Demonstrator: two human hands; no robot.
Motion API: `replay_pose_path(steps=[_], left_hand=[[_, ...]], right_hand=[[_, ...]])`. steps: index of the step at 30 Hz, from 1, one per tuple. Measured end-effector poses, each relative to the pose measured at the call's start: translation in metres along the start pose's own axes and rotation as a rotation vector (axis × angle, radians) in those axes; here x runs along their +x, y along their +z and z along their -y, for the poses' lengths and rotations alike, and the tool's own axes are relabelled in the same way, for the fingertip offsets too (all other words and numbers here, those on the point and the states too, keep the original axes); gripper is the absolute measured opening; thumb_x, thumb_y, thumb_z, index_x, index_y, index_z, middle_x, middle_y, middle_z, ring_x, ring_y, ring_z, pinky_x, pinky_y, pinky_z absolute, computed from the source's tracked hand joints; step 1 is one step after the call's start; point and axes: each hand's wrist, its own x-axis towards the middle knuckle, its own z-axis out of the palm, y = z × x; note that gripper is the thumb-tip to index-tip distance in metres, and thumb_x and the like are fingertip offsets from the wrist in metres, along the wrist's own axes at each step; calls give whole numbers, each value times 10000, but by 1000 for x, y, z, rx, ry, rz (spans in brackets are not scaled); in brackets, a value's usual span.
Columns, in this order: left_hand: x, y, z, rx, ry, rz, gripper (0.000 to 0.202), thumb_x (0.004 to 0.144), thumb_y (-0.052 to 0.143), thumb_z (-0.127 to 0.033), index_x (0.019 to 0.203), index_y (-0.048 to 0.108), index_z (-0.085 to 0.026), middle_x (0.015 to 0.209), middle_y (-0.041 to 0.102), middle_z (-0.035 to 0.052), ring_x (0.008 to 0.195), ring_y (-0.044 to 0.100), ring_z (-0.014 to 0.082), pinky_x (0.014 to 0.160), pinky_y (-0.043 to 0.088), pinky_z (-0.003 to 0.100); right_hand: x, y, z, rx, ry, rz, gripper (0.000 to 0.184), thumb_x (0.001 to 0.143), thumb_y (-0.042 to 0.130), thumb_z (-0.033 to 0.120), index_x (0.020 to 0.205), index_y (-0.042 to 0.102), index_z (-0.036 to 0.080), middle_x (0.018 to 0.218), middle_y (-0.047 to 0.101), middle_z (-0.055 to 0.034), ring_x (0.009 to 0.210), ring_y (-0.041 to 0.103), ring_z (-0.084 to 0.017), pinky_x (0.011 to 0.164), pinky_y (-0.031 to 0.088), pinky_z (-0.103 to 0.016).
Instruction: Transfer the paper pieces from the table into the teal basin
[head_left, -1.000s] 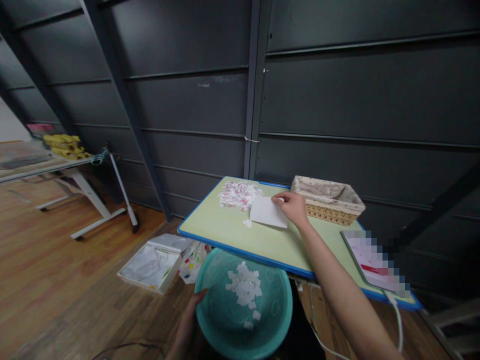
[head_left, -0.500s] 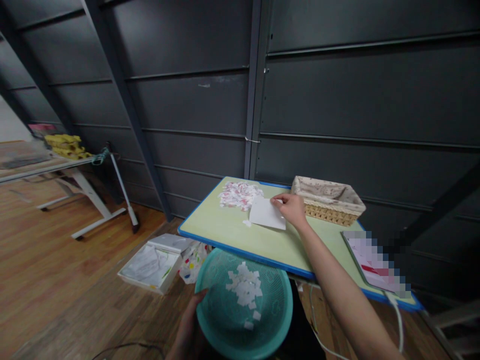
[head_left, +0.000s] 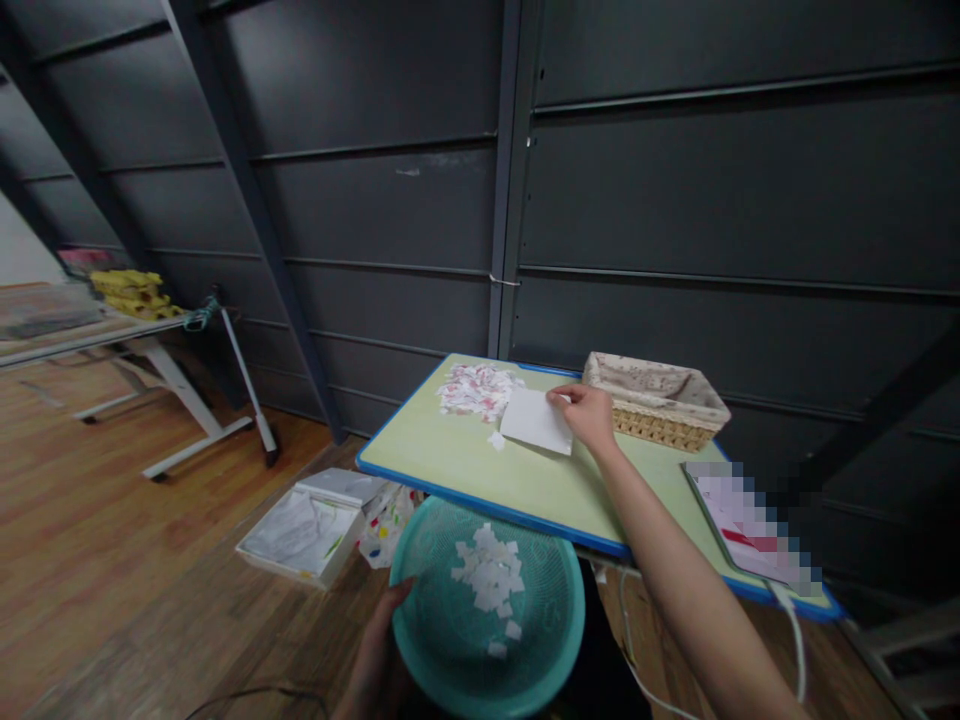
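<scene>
My right hand (head_left: 587, 412) pinches the upper right corner of a white sheet of paper (head_left: 534, 420), held low over the table. Left of the sheet lies a heap of white paper scraps with pinkish marks (head_left: 480, 388). A single white scrap (head_left: 496, 440) rests by the sheet's lower left corner. My left hand (head_left: 391, 605) grips the left rim of a teal plastic colander (head_left: 555, 660) below the table's front edge. Several small white paper squares (head_left: 489, 570) lie inside the colander. Most of my left hand's fingers are hidden behind it.
The light green table (head_left: 555, 500) has a blue edge. A cloth-lined wicker basket (head_left: 660, 425) stands at its back right, and a tablet (head_left: 742, 530) with a white cable lies in front. An open white box (head_left: 307, 530) sits on the floor at left.
My right hand has shifted slightly right and away from me, with the paper sheet tilting a little. The left hand and colander have stayed in place.
</scene>
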Motion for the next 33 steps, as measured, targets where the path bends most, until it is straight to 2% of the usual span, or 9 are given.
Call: replay_pose_path(steps=[5,11,17,21,24,27,33], left_hand=[[2,-1,2,-3,7,14,685,794,665,-287,1395,428,-60,1020,787,150,1134,633,336,1038,436,475],[1,-3,1,-34,-7,6,732,777,671,-256,1430,390,-81,1071,771,150,1149,619,351,1030,438,500],[1,-3,0,-22,-19,13,669,794,653,-250,1398,428,-71,970,800,127,1103,654,341,1036,429,498],[-1,-1,-1,-25,-15,8,654,794,656,-261,1367,449,-24,913,809,123,1098,657,337,1040,429,475],[-3,2,-3,-53,-30,4,665,796,643,-251,1389,429,-42,928,807,117,1104,653,333,1045,424,469],[-3,3,-4,-64,-59,7,672,799,631,-253,1413,414,-88,973,800,113,1103,654,334,1053,412,480],[-1,-1,-2,-42,-30,4,705,802,634,-260,1416,376,-26,949,801,135,1086,665,323,1049,418,454]], right_hand=[[0,1,-1,-61,-15,27,259,704,589,359,746,773,181,712,734,-79,640,629,-226,626,432,-318],[-3,-1,3,-70,-36,-37,271,731,556,355,759,773,195,739,743,-76,659,639,-228,633,441,-316],[-3,-3,4,-7,-29,9,231,685,586,338,707,767,196,718,740,-64,650,636,-220,643,448,-313],[-1,-4,1,55,-3,29,238,663,592,348,679,762,182,664,724,-61,608,618,-212,603,430,-307],[1,-4,0,34,9,-16,243,656,593,357,679,763,184,664,724,-64,605,615,-212,596,423,-307],[2,-3,-1,13,-10,20,221,651,594,346,662,759,198,680,730,-59,626,620,-212,609,426,-307],[2,-3,-4,61,13,27,232,656,595,342,670,765,184,664,723,-64,614,617,-214,587,421,-303]])
